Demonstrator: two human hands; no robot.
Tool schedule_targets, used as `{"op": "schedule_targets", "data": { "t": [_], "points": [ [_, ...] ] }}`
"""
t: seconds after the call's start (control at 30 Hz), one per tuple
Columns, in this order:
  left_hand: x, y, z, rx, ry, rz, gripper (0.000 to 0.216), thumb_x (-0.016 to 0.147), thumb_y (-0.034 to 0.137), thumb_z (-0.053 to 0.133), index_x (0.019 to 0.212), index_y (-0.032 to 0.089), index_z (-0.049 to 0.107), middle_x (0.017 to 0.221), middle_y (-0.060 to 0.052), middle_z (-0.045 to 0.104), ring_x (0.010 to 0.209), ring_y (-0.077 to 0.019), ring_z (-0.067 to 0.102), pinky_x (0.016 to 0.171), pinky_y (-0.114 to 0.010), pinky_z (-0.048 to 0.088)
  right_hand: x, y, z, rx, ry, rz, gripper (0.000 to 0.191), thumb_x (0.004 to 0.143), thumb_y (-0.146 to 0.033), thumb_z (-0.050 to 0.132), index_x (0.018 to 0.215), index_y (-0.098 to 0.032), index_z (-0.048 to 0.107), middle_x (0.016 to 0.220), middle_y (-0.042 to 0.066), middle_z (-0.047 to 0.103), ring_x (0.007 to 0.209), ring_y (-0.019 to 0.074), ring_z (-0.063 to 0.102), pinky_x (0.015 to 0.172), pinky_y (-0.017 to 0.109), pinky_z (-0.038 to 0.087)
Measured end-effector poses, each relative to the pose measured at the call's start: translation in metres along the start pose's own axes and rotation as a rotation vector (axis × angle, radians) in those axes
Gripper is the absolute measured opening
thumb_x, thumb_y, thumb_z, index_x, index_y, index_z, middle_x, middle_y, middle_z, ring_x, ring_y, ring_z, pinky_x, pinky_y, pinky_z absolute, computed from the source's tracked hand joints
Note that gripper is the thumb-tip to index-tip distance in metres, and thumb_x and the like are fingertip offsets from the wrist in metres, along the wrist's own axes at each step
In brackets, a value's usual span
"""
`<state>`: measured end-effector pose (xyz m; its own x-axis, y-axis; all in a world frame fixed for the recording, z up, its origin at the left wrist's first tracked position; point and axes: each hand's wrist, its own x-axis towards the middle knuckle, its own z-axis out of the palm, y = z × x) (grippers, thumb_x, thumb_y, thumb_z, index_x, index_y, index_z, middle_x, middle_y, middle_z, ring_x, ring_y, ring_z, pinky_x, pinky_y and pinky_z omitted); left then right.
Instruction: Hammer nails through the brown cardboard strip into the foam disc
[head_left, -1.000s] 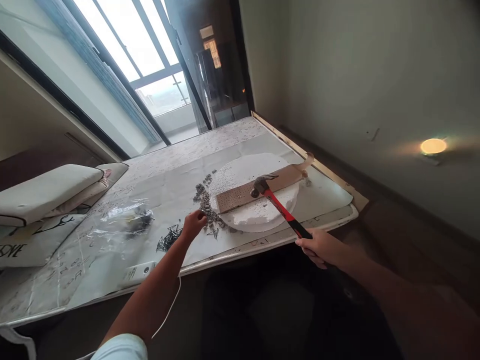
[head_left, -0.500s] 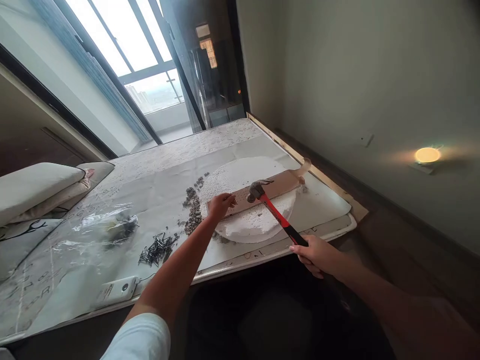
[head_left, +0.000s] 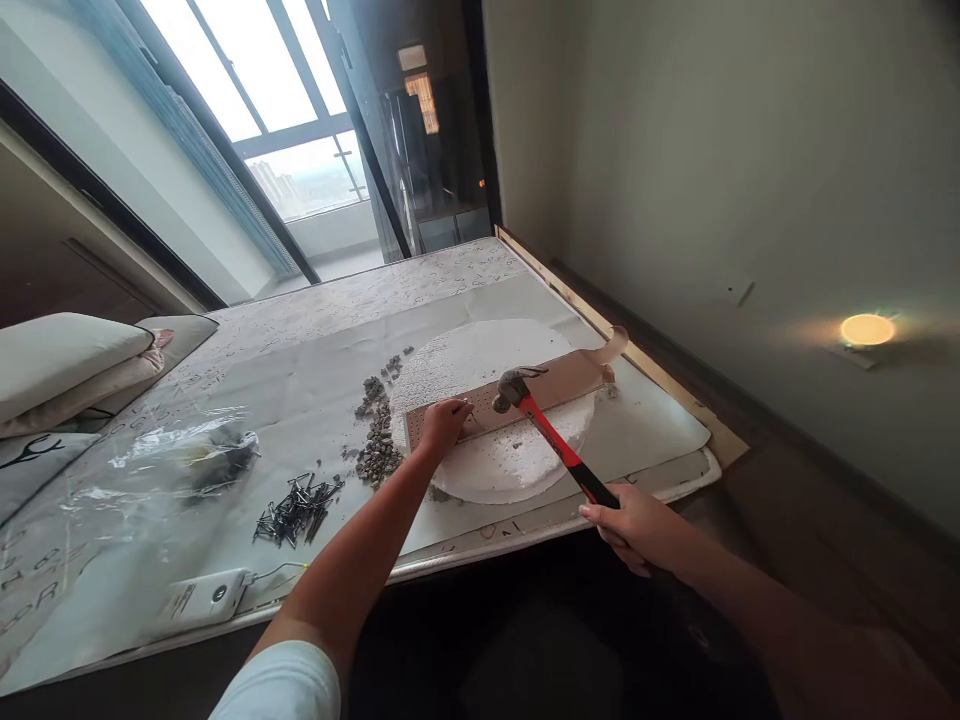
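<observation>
My right hand (head_left: 628, 520) grips the black end of a claw hammer (head_left: 553, 437) with a red and black handle. The hammer's head is over a brown wooden board (head_left: 571, 378), close to the fingers of my left hand (head_left: 442, 425). Those fingers are pinched over the board's left part around a thin nail (head_left: 471, 416), mostly hidden by the fingertips. Rows of small dots or holes mark the board there. Beneath the board lies a round white foam slab (head_left: 510, 475). A heap of dark nails (head_left: 298, 510) rests left of my forearm.
Grey gravel (head_left: 379, 452) is strewn along the slab's left side. Left of it lie a clear plastic bag (head_left: 199, 460) with dark contents and a white device (head_left: 202, 600) with a cable. Cushions (head_left: 71, 355) are stacked far left. A wooden edge (head_left: 675, 400) runs along the right.
The view has shifted slightly, so the nails and white device appear farther left and lower. Both hands keep their grips, and the hammer head stays close above the board.
</observation>
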<state>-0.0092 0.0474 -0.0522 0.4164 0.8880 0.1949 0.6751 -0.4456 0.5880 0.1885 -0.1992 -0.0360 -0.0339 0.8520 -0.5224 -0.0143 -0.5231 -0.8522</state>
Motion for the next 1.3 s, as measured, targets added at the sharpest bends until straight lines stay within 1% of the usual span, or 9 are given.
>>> {"op": "schedule_targets", "data": {
  "t": [0.1, 0.27, 0.47, 0.57, 0.67, 0.83, 1.0, 1.17, 1.3],
  "points": [
    [0.000, -0.001, 0.002, -0.005, 0.009, -0.004, 0.034, 0.080, 0.040, 0.052, 0.059, 0.015, 0.063, 0.055, -0.001, 0.057, 0.058, -0.0131, 0.051, 0.058, -0.023, 0.036, 0.001, -0.002, 0.000, -0.011, 0.000, -0.002, 0.026, 0.075, -0.042, 0.054, 0.071, -0.022, 0.036, 0.041, -0.012, 0.030, 0.028, 0.0050, 0.025, 0.025, 0.018, 0.026],
    [-0.001, -0.004, 0.006, 0.031, 0.031, 0.033, 0.029, 0.080, 0.036, 0.053, 0.068, 0.016, 0.069, 0.067, -0.003, 0.066, 0.063, -0.0141, 0.055, 0.061, -0.023, 0.037, 0.002, -0.011, 0.001, -0.043, -0.013, -0.020, 0.030, 0.076, -0.045, 0.054, 0.072, -0.023, 0.034, 0.040, -0.013, 0.028, 0.028, 0.0052, 0.024, 0.025, 0.019, 0.025],
    [-0.004, -0.008, 0.011, 0.091, 0.067, 0.108, 0.034, 0.083, 0.035, 0.051, 0.063, 0.014, 0.069, 0.064, -0.004, 0.066, 0.058, -0.0125, 0.053, 0.058, -0.023, 0.034, -0.006, -0.050, 0.002, -0.181, -0.019, -0.015, 0.031, 0.080, -0.044, 0.053, 0.070, -0.023, 0.033, 0.044, -0.012, 0.031, 0.031, 0.0046, 0.026, 0.029, 0.018, 0.028],
    [-0.006, -0.010, 0.011, 0.104, 0.079, 0.126, 0.034, 0.083, 0.035, 0.051, 0.061, 0.014, 0.068, 0.062, -0.004, 0.065, 0.056, -0.0118, 0.051, 0.056, -0.023, 0.031, -0.008, -0.071, 0.004, -0.255, 0.015, -0.052, 0.030, 0.082, -0.042, 0.051, 0.070, -0.023, 0.033, 0.046, -0.011, 0.034, 0.032, 0.0049, 0.029, 0.029, 0.018, 0.027],
    [-0.008, -0.011, 0.010, 0.107, 0.082, 0.130, 0.035, 0.083, 0.035, 0.051, 0.061, 0.015, 0.068, 0.061, -0.003, 0.064, 0.056, -0.0114, 0.049, 0.055, -0.023, 0.029, -0.003, -0.083, 0.011, -0.293, 0.054, -0.076, 0.026, 0.084, -0.039, 0.048, 0.072, -0.023, 0.032, 0.045, -0.011, 0.031, 0.031, 0.0053, 0.028, 0.029, 0.018, 0.025],
    [-0.012, -0.011, 0.009, 0.131, 0.076, 0.094, 0.035, 0.083, 0.035, 0.050, 0.059, 0.016, 0.067, 0.061, -0.004, 0.063, 0.056, -0.0122, 0.048, 0.055, -0.024, 0.026, 0.006, -0.085, 0.022, -0.445, 0.079, 0.043, 0.018, 0.083, -0.024, 0.046, 0.072, -0.023, 0.032, 0.041, -0.012, 0.028, 0.029, 0.0066, 0.028, 0.028, 0.019, 0.022],
    [-0.014, -0.011, 0.009, 0.124, 0.081, 0.116, 0.036, 0.083, 0.038, 0.048, 0.061, 0.017, 0.067, 0.065, -0.005, 0.065, 0.058, -0.0137, 0.050, 0.055, -0.024, 0.027, -0.001, -0.090, 0.023, -0.467, 0.093, -0.112, 0.020, 0.082, -0.030, 0.049, 0.071, -0.022, 0.034, 0.044, -0.011, 0.029, 0.033, 0.0054, 0.028, 0.031, 0.019, 0.025],
    [-0.013, -0.013, 0.009, 0.114, 0.080, 0.081, 0.037, 0.082, 0.038, 0.049, 0.059, 0.017, 0.067, 0.062, -0.005, 0.064, 0.057, -0.0143, 0.051, 0.056, -0.024, 0.029, 0.004, -0.086, 0.027, -0.558, 0.113, 0.008, 0.017, 0.078, -0.023, 0.047, 0.068, -0.022, 0.033, 0.041, -0.010, 0.030, 0.031, 0.0071, 0.031, 0.031, 0.021, 0.024],
    [-0.013, -0.016, 0.011, 0.054, 0.089, 0.106, 0.035, 0.082, 0.038, 0.050, 0.060, 0.017, 0.068, 0.065, -0.005, 0.065, 0.060, -0.0145, 0.052, 0.058, -0.024, 0.032, 0.007, -0.084, 0.024, -0.552, 0.162, -0.159, 0.018, 0.078, -0.026, 0.048, 0.067, -0.022, 0.035, 0.044, -0.009, 0.032, 0.034, 0.0063, 0.032, 0.034, 0.020, 0.027]
  ]
}}
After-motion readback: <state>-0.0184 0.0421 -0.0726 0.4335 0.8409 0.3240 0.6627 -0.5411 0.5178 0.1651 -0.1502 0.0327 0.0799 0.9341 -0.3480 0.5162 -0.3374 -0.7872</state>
